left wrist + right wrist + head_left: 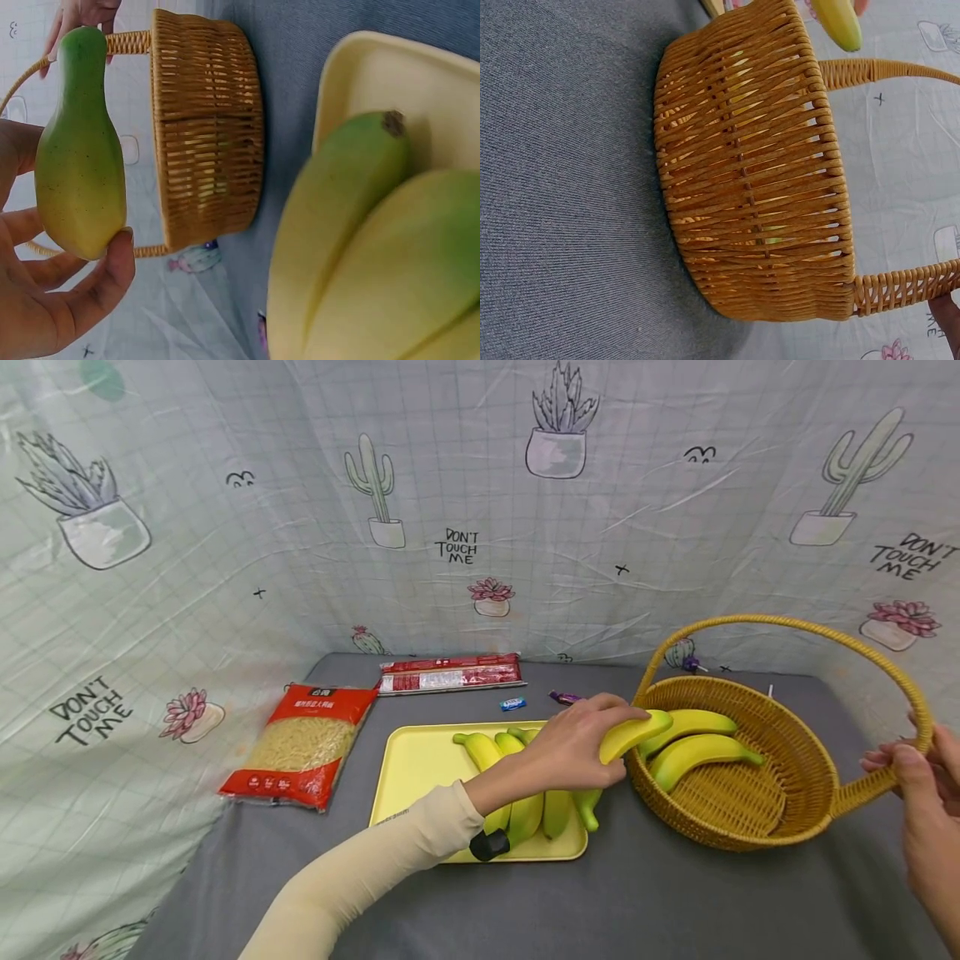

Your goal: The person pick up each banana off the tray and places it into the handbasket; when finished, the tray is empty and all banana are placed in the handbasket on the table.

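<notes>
My left hand [573, 743] grips a yellow-green banana [82, 165] between thumb and fingers, at the left rim of a round wicker basket [738, 827]. Two bananas [701, 753] lie inside the basket on its left side. At the far right, my right hand [926, 785] holds the basket's arched handle [787, 620] near its lower right end. Several more bananas [330, 217] lie on a pale yellow tray [416, 760], partly hidden behind the left forearm. In the right wrist view, the held banana's tip [840, 26] shows above the basket rim.
Left of the tray lies a red bag of pasta [300, 743]. A long red packet [450, 675] rests along the back, with a small blue wrapped candy [513, 703] and a purple one [564, 697] before it. A purple lollipop [692, 664] sits behind the basket.
</notes>
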The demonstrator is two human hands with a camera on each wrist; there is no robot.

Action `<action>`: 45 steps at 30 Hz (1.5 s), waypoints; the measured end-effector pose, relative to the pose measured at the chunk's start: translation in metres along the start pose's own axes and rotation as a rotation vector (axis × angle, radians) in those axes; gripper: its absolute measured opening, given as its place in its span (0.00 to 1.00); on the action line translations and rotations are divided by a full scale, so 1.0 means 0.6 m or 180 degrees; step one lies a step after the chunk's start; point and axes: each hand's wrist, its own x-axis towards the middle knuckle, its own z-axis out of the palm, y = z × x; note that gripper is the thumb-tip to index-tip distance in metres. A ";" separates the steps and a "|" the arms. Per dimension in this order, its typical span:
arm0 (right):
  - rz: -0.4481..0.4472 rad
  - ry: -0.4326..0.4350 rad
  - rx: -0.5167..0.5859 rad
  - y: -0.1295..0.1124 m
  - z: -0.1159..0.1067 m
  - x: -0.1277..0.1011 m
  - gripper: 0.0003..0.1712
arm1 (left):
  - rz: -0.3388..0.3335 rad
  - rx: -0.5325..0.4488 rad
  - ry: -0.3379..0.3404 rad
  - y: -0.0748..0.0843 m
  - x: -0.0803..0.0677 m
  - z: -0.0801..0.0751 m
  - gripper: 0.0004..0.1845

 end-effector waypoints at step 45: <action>0.0052 -0.0115 -0.0095 0.001 -0.007 0.003 0.25 | 0.0261 0.0231 -0.0934 0.089 0.202 0.091 0.38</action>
